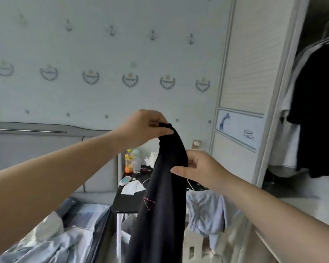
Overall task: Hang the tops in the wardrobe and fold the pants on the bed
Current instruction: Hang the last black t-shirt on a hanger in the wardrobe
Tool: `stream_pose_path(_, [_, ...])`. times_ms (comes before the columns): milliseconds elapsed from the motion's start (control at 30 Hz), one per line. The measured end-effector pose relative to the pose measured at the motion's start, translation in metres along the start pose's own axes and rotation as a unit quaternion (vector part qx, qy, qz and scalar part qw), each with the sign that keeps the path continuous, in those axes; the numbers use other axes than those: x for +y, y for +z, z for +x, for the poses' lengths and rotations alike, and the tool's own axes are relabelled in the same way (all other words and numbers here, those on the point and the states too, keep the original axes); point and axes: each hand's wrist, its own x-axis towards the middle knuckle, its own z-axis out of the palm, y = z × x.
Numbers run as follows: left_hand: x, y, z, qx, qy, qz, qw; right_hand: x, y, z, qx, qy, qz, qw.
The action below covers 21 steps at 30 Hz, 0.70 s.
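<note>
View from my head camera, read left to right. My left hand (pixel 146 128) is raised, thumb and curled fingers pinching the top edge of a black garment (pixel 160 202); my right hand (pixel 196 169), lower and just beside it, pinches the cloth's right edge between thumb and fingers. The garment hangs in the air from these two grips, falling below my fingers past the bottom of the frame, in front of a dark bedside table (pixel 125 202) and well left of the open wardrobe (pixel 273 92).

Handling (my judgement): the cloth is soft, light and limp; it drapes in long smooth folds and will sag wherever I do not hold it. It looks matte, not slippery. A small pink line motif (pixel 149 201) marks its front. Whether it is a top or pants I cannot tell; best hold is at the upper hem or shoulder seam, two points spread apart, so that it opens flat.

Surroundings: below my left forearm, rumpled pale-blue bedding on the bed (pixel 51 234); beneath my right hand, a crumpled light-blue garment (pixel 205 211); far right, dark clothes (pixel 319 111) hanging on the wardrobe's rail.
</note>
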Motion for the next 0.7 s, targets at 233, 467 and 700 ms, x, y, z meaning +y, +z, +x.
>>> stream_pose_path(233, [0.029, 0.077, 0.079, 0.022, 0.051, -0.097, 0.994, 0.059, -0.09, -0.052, -0.1, 0.176, -0.227, 0.953])
stream_pose_path(467, [0.006, 0.14, 0.14, -0.008, 0.061, -0.044, 0.997, 0.102, -0.195, -0.082, -0.048, 0.248, -0.436, 0.864])
stream_pose_path(700, [-0.034, 0.218, 0.217, -0.059, 0.082, -0.02, 0.995, 0.125, -0.29, -0.089, 0.09, 0.248, -0.609, 0.748])
